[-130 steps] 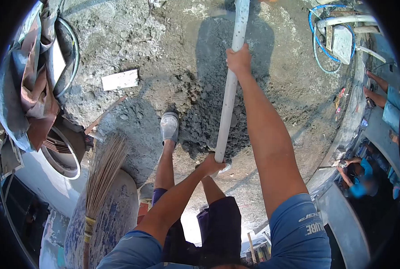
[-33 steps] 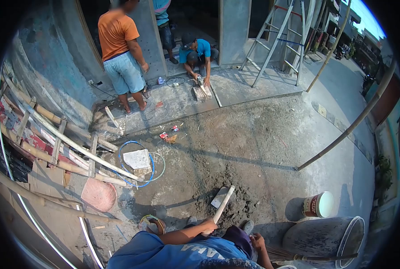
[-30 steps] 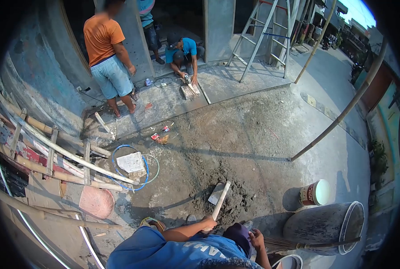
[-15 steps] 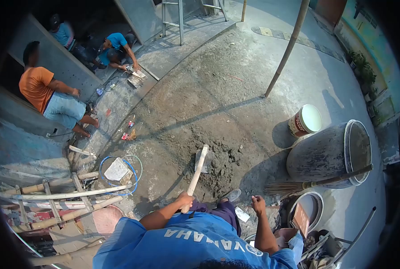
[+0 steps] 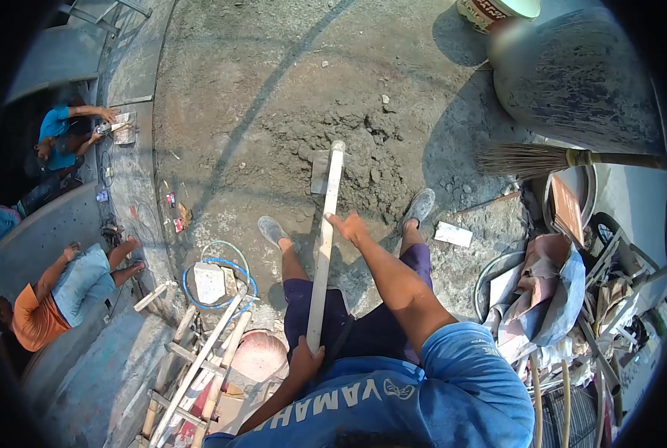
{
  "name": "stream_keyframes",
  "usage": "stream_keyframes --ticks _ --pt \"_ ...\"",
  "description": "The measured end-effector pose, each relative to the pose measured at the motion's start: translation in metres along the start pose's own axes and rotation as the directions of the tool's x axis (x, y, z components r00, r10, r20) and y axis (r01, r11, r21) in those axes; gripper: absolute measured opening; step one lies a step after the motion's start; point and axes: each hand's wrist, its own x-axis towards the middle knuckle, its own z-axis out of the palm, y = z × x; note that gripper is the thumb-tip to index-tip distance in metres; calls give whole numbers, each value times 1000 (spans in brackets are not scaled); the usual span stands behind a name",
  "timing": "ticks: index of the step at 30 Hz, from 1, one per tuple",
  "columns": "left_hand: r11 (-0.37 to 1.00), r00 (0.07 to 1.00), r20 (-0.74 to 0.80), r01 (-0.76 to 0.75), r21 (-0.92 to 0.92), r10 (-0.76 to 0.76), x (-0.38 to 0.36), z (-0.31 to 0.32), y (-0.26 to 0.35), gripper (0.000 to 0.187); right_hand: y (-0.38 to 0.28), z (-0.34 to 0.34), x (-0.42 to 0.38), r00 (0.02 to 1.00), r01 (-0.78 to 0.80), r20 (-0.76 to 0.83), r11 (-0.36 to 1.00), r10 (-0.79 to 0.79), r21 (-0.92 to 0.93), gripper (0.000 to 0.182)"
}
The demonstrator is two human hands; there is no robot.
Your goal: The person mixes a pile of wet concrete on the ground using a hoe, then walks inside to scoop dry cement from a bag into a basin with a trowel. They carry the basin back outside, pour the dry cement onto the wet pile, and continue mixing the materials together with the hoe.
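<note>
A hoe with a pale wooden handle (image 5: 324, 276) stretches forward from my body. Its flat metal blade (image 5: 319, 172) rests at the near edge of a heap of wet grey mortar (image 5: 371, 160). Low on the handle, close to my waist, my left hand (image 5: 305, 364) is closed around the wood. My right hand (image 5: 350, 227) is closed on the handle further up, nearer the blade; its fingertips are partly hidden. My feet stand apart, with the left shoe (image 5: 273, 231) and right shoe (image 5: 421, 205) on either side of the hoe.
At left, a person in orange (image 5: 41, 317) sits by the wall, and another in blue (image 5: 57, 134) works with a tool. A large drum (image 5: 580, 82), a broom (image 5: 528, 159) and a paint bucket (image 5: 490, 11) stand right. A bamboo ladder (image 5: 191, 373) and coiled hose (image 5: 253, 280) lie left.
My right hand has come from the right side onto the hoe handle. My left hand has shifted lower in view, near my waist. The view has turned and tilted down.
</note>
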Motion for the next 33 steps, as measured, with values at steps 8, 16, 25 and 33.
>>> stream_keyframes --ticks 8,16,25,33 --pt "998 980 188 64 -14 -60 28 9 -117 48 -24 78 108 934 -73 -224 761 280 645 31" --pt "884 917 72 -355 -303 393 186 3 -76 40 -149 -147 58 776 454 -630 720 -32 524 9" --pt "994 939 330 112 -20 -99 144 20 -226 44 6 109 134 899 9 -297 664 322 748 13" --pt "881 966 103 -169 -441 237 249 37 -88 40 -166 -103 121 791 441 -603 775 -99 452 11"
